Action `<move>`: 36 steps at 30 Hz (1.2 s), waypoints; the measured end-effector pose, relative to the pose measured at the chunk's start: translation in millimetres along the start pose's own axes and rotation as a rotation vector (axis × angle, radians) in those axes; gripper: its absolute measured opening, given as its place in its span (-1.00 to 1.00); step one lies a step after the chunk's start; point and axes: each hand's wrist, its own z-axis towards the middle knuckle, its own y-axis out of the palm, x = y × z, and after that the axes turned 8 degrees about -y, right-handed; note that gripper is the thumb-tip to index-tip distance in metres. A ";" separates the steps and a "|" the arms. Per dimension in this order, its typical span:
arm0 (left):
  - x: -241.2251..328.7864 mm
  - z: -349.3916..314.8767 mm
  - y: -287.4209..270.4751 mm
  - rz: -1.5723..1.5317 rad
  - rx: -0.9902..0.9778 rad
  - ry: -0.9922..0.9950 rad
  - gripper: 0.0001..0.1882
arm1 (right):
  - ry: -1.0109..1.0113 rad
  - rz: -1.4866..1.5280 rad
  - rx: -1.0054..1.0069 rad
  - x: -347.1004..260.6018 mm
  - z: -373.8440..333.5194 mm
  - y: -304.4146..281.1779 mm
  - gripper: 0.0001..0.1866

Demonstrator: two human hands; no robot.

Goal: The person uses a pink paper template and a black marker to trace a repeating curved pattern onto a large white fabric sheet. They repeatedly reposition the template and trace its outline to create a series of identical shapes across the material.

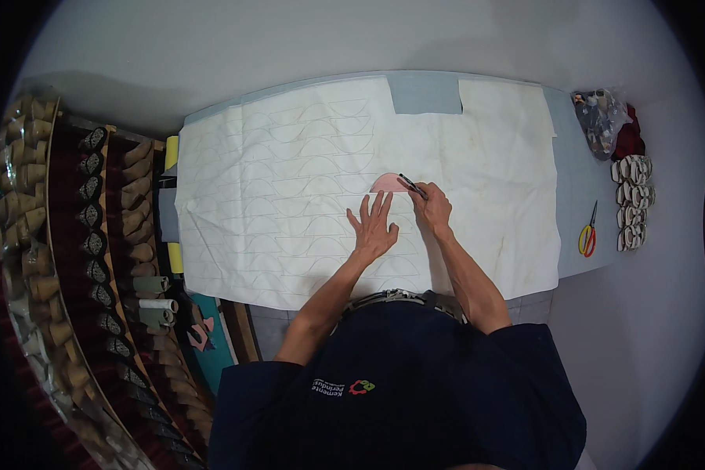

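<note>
A large white sheet (493, 196) of material lies over the table, with rows of curved, half-round outlines drawn across its left and middle part. On it rests a small pink half-round template (385, 183). My left hand (374, 233) has its fingers spread, their tips on the template's lower edge or just beside it. My right hand (432, 208) grips a dark pen (412, 186), slanted over the template's right end. Whether the pen's tip touches the sheet, I cannot tell.
Scissors (587, 237) with yellow and red handles lie on the grey-blue tabletop (576, 184) at right. Beyond them are stacked sandals (633, 202), a filled plastic bag (601, 121) and dark red cloth (630, 139). Racks of shoe lasts (31, 176) stand at left, near small rolls (157, 305).
</note>
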 end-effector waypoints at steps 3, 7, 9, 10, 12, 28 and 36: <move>2.3 4.0 -1.6 0.022 -0.027 -0.007 -0.01 | -0.035 -0.017 0.005 0.5 -0.1 0.4 -0.76; -1.2 4.5 5.3 0.030 -0.001 0.009 -0.01 | -0.066 -0.026 0.003 0.5 0.5 -1.8 -0.78; -3.7 3.7 8.4 0.036 0.007 0.017 -0.02 | -0.072 -0.030 -0.002 -1.0 -0.1 -2.8 -0.79; -5.0 4.0 9.8 0.041 0.009 0.020 -0.02 | -0.071 -0.033 -0.009 -1.7 -0.1 -3.5 -0.79; -3.5 4.5 8.7 0.043 0.003 0.015 -0.02 | -0.071 -0.033 -0.012 -1.9 -1.0 -4.6 -0.79; 41.1 31.6 -17.3 0.225 -0.089 0.064 -0.08 | 0.010 0.488 0.082 -46.2 57.1 -20.8 -0.56; 47.4 31.5 -10.1 0.146 -0.158 0.018 -0.04 | -0.140 0.445 -0.376 -71.0 58.8 -10.6 -0.59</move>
